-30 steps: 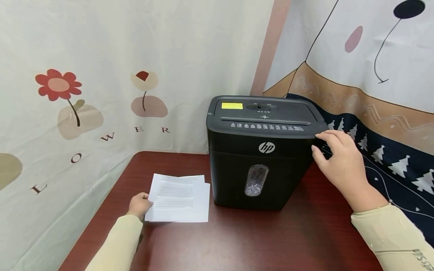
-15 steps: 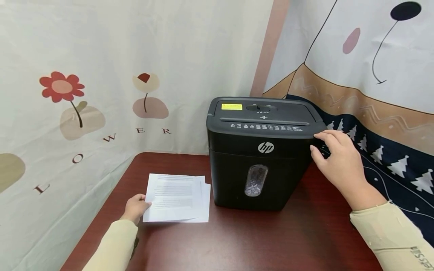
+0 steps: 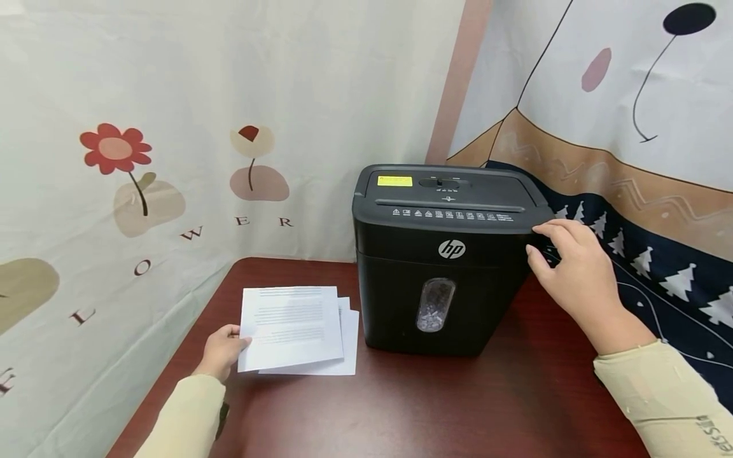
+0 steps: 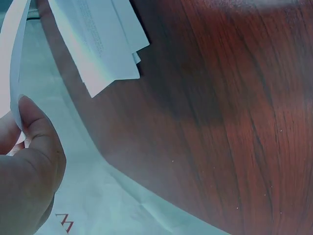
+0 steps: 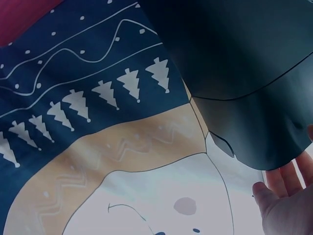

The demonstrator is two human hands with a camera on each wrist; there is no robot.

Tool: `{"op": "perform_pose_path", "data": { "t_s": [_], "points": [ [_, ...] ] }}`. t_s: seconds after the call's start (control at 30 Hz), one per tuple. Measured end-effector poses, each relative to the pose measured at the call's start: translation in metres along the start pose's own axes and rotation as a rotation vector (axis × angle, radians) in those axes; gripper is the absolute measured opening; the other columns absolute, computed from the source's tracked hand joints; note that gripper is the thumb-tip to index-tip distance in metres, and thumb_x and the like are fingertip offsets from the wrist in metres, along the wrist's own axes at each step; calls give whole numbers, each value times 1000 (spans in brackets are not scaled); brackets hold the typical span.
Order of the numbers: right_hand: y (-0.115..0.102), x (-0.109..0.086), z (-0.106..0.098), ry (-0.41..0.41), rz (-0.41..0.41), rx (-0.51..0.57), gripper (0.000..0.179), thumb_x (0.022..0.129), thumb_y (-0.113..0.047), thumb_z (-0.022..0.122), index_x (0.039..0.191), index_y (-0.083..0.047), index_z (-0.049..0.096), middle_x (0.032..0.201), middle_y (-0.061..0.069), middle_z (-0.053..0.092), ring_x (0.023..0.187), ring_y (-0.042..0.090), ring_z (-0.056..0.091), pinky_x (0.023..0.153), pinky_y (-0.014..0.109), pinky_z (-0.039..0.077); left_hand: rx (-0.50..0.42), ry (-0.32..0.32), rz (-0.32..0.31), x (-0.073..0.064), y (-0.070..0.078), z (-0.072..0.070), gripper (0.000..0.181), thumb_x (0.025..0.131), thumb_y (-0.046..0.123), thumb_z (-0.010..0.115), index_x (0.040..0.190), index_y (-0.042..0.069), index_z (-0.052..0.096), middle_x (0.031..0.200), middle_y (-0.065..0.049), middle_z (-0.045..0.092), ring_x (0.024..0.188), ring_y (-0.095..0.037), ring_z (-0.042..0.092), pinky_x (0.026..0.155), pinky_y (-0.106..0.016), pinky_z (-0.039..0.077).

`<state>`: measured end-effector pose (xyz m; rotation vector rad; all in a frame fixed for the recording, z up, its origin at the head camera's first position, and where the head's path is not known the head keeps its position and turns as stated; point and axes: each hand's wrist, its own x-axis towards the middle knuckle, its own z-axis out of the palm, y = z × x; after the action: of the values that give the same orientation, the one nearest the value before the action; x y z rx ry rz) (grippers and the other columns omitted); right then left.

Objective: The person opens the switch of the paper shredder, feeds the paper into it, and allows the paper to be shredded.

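On the left, my left hand [image 3: 219, 353] pinches the left edge of a printed sheet of paper [image 3: 291, 324] between thumb and fingers. In the left wrist view that sheet [image 4: 18, 58] stands raised in the thumb-and-finger pinch, apart from the other paper sheets [image 4: 105, 49] lying on the table. Those sheets [image 3: 350, 340] peek out beneath it at the right. A black HP paper shredder [image 3: 395, 299] stands upright, shredded bits behind its clear window [image 3: 436, 305]. My right hand [image 3: 584, 280] rests its fingertips on the lid's front right corner, thumb at the side.
The dark red wooden table [image 3: 401, 407] carries the shredder and paper. A feed slot [image 3: 449, 206] runs across the shredder's top, with a slider switch [image 3: 439, 182] behind it. A patterned curtain [image 3: 321, 95] hangs close behind and to both sides.
My left hand has drawn the top sheet leftward and up off the others, exposing more of the sheets below. The right hand keeps its place on the shredder's corner.
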<state>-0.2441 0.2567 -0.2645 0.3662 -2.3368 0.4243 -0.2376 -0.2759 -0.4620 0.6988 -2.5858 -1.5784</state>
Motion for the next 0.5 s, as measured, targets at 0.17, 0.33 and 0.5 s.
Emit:
{"op": "perform_pose_path", "data": {
  "t_s": [0.17,0.33,0.5],
  "points": [
    [1,0,-1,-9,2,-5,30,85,-6,68,113,4,63,117,23,58,113,40,48,91,59,44,-20,11,20,-3,4,-6,34,93,-1,54,122,-16,45,100,-26,55,83,-27,56,62,-27,47],
    [0,1,-3,-19,6,-8,29,86,-6,67,113,4,63,117,23,58,112,40,48,91,59,43,-44,13,35,-5,10,-11,34,93,1,56,121,-15,46,99,-23,56,81,-22,56,61,-24,46],
    [-1,1,-4,-26,2,-5,28,86,-6,67,112,3,64,116,22,58,112,39,49,91,58,43,-66,17,44,-8,18,-15,34,94,2,56,123,-14,47,103,-23,56,83,-22,55,63,-23,46]
  ]
}}
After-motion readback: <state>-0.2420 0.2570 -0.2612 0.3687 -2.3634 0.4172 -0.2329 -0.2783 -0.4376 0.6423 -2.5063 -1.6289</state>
